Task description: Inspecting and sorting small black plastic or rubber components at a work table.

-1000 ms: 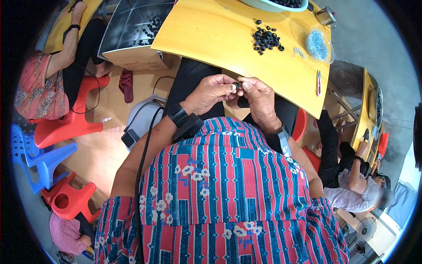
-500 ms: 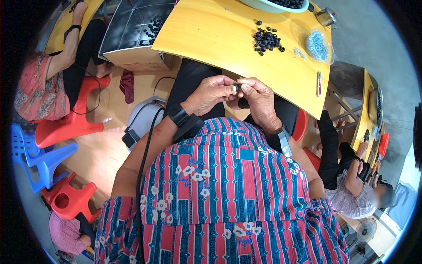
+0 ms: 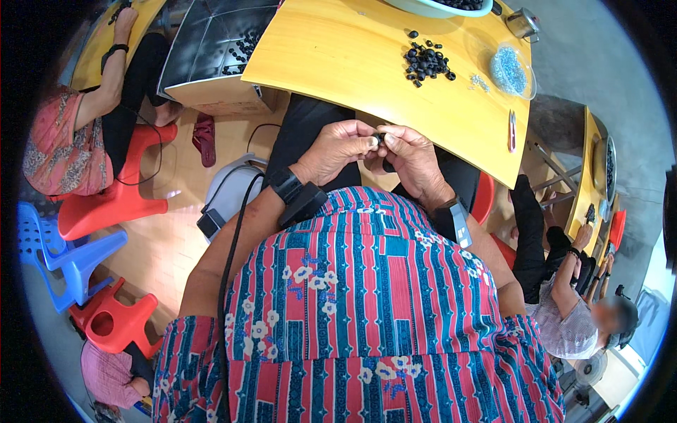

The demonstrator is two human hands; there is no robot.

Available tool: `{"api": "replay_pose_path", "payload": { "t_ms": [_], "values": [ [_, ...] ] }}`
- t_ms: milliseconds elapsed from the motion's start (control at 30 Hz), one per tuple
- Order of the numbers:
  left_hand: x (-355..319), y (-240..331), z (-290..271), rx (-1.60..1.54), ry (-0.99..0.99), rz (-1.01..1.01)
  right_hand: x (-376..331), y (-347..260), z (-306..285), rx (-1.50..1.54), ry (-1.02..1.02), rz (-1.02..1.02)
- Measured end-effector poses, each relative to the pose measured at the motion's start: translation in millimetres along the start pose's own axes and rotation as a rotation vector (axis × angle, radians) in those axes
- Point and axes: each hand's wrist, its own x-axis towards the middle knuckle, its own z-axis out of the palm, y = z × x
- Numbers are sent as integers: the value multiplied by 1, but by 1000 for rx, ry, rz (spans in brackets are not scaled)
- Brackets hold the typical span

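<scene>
Just off the near edge of the yellow table (image 3: pixel 331 53), my left hand (image 3: pixel 337 151) and my right hand (image 3: pixel 416 161) meet at the fingertips. Between them they pinch a small black part (image 3: pixel 379 138), mostly covered by thumbs and forefingers. Its exact kind is too small to make out. On the tabletop ahead lies a loose pile of small black parts (image 3: pixel 427 63), several of them rounded and cap-like. To its right, a clear bowl (image 3: pixel 532 88) holds small light-blue translucent pieces (image 3: pixel 508 70), and a few clear bits (image 3: pixel 480 83) lie beside it.
Red-handled thread snips (image 3: pixel 512 132) lie near the table's right edge. A pale green basin (image 3: pixel 430 8) of black parts and a metal cup (image 3: pixel 522 25) stand at the back. Left of the table is a lined carton (image 3: pixel 218 95). Co-workers sit left and right; a cable runs along my left arm.
Both hands stay almost in place, still pinching the small black part. My right hand and wrist have shifted slightly. The person at the right has moved a little.
</scene>
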Motion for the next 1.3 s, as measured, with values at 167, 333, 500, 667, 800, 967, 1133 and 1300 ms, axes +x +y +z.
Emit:
{"api": "replay_pose_path", "payload": {
  "t_ms": [167,333,500,667,800,967,1133,1300],
  "values": [
    [2,-3,-1,17,14,-7,2,-1,-7,112,-86,86],
    [1,-5,-2,63,22,5,-2,-14,-3,93,-116,155],
    [-2,0,4,55,23,35,-5,-17,-6,84,-139,253],
    [1,-4,1,120,32,102,-5,-14,-7,121,-244,201],
    [0,-2,3,160,16,108,-5,-10,-8,194,-237,201],
    [-1,1,8,200,19,137,-3,-9,-13,137,-227,182],
    [0,-2,6,223,52,179,-3,-12,-10,108,-214,195],
    [-2,0,6,230,48,138,-4,-14,-8,129,-247,210]
  ]
}}
